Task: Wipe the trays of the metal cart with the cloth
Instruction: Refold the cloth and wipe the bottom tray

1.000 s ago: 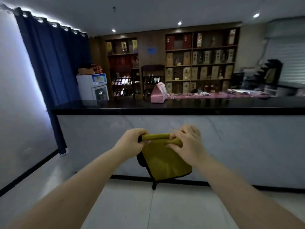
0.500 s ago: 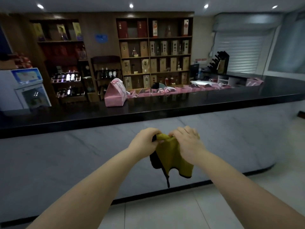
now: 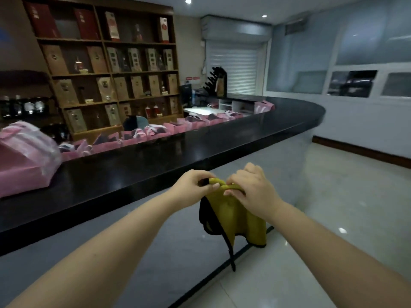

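step in hand, as we judge it: readying the cloth, no wiping begun. our left hand (image 3: 191,185) pinches the folded top edge of the yellow cloth (image 3: 233,218) between thumb and fingers. our right hand (image 3: 251,192) grips the same edge just beside it, fingers curled over the fold. the cloth hangs in mid-air below both hands, a dark trim strip dangling lowest. it touches nothing else.

the metal cart and its trays are not in view. the next move, we reckon, calls for finding the cart and walking to it with the cloth gathered into a pad.

edges: the long black counter (image 3: 155,161) runs along our left and curves round ahead. its lip overhangs the pale front panel, near our left forearm. pink bags (image 3: 195,122) line its far side.

room to move: tiled floor (image 3: 344,207) spreads to the right and ahead, past the counter's curve, up to the dark skirting (image 3: 360,152) at the far wall.
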The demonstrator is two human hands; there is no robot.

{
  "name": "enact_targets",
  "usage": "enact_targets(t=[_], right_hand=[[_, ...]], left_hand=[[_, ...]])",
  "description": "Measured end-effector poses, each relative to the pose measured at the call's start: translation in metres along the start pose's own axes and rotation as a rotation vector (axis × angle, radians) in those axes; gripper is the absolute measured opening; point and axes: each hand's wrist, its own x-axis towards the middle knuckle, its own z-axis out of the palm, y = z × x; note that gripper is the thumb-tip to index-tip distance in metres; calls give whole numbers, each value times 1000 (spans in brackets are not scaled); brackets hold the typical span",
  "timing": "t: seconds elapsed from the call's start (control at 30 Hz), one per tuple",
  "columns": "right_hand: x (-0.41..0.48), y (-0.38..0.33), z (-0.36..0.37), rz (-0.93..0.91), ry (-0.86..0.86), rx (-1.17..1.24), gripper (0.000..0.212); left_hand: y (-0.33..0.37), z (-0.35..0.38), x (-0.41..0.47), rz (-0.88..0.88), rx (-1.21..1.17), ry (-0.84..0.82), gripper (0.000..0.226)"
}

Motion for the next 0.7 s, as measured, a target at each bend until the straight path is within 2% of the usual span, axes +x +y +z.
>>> enact_targets(t=[0.23,0.37,0.5,0.63,0.7], right_hand=[[20,113,-1,348,71,-160,33],[12,174,-5,659,125,-273,27],[-19,242,-20,928,100,-263,23],[-66,323,-47,965,86,-104,16],[-90,361,-69,1041,79,-23,26]], left_hand=[[-13,40,187,126,-314,-303,16],[10,94,268,186,-379,-503,27],[46,163,326,297,-328,-634,37],[86,239,394,445,-206,-679,16],[115,273,425,531,-131,-723,11]])
